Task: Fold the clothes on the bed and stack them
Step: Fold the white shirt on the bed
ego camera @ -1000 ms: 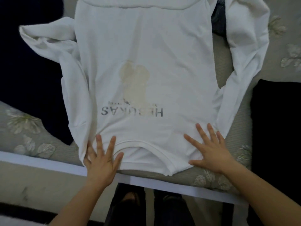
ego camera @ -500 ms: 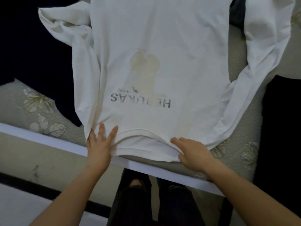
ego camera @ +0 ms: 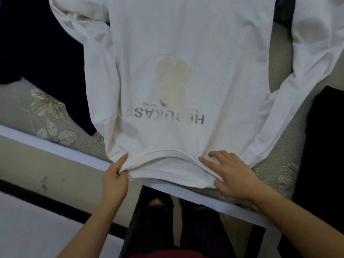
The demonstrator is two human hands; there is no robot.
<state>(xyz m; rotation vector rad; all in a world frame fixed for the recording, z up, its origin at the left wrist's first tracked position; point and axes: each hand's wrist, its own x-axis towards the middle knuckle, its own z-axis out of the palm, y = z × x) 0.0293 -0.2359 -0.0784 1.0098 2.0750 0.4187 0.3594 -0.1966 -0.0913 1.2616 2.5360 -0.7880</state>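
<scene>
White long-sleeved printed shirt (ego camera: pixel 186 43) runs lengthwise away from the person; left hand (ego camera: pixel 114 181) pinches its near edge, right hand (ego camera: pixel 234 175) rests spread-fingered on it.

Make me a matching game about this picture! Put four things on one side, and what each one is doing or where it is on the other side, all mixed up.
Things:
1. left hand
2. right hand
3. white shirt
4. navy garment

States:
A. spread out on the bed, letters upside down
B. pinches the fabric by the neckline
C. lies on the person's left, beside a sleeve
D. rests on the fabric, fingers spread

Pairs: 1-B, 2-D, 3-A, 4-C.
</scene>
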